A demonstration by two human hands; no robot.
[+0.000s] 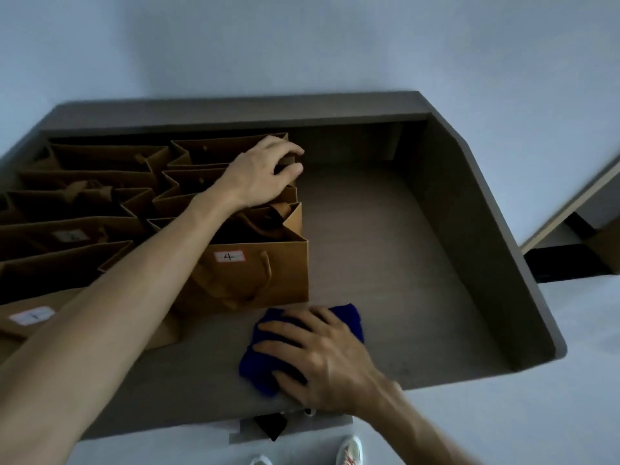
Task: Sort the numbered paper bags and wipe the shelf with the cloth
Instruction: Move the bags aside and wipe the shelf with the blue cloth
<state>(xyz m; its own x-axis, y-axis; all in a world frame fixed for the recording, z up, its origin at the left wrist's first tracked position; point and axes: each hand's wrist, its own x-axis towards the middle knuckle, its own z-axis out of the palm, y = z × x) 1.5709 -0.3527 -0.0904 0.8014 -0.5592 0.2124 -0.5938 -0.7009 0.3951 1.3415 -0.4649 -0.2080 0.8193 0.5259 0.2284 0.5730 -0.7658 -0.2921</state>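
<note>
Right hand [322,357] lies flat on the blue cloth [349,318] at lower centre, fingers spread, pressing it to the shelf [385,246]. Bare shelf lies to the upper right. Left hand [265,172], fingers curled, grips a rear paper bag's rim [218,142], upper centre; bag 4 [268,273] just above the cloth.

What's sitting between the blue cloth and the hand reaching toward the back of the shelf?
In the head view, the brown paper bag labelled 4 stands between the blue cloth and the left hand, with more open bags behind it.
</note>
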